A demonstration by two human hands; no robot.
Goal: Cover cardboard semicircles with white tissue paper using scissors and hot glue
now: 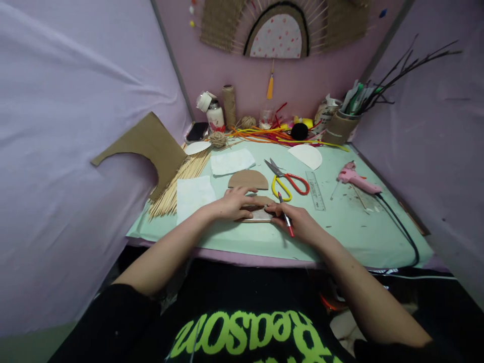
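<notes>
My left hand point(235, 204) lies with its fingers spread over a brown cardboard piece point(264, 201) near the table's front edge. From the right, my right hand point(297, 220) touches the same piece and holds a red pen point(289, 227), which slants up to the left. A pale, flat strip point(260, 217) shows under the fingers at the cardboard's lower edge. Just beyond my hands rests a brown half-round cardboard point(248, 179). Scissors point(285, 179) with one yellow and one red handle lie half open to its right.
A clear ruler point(315, 191) and a pink glue gun point(357, 178) with a black cord lie right. White cloths point(194, 196), wooden sticks point(179, 186) and a large cardboard offcut point(151, 146) are left. Bottles point(215, 116), twine and coloured stems point(264, 135) line the back.
</notes>
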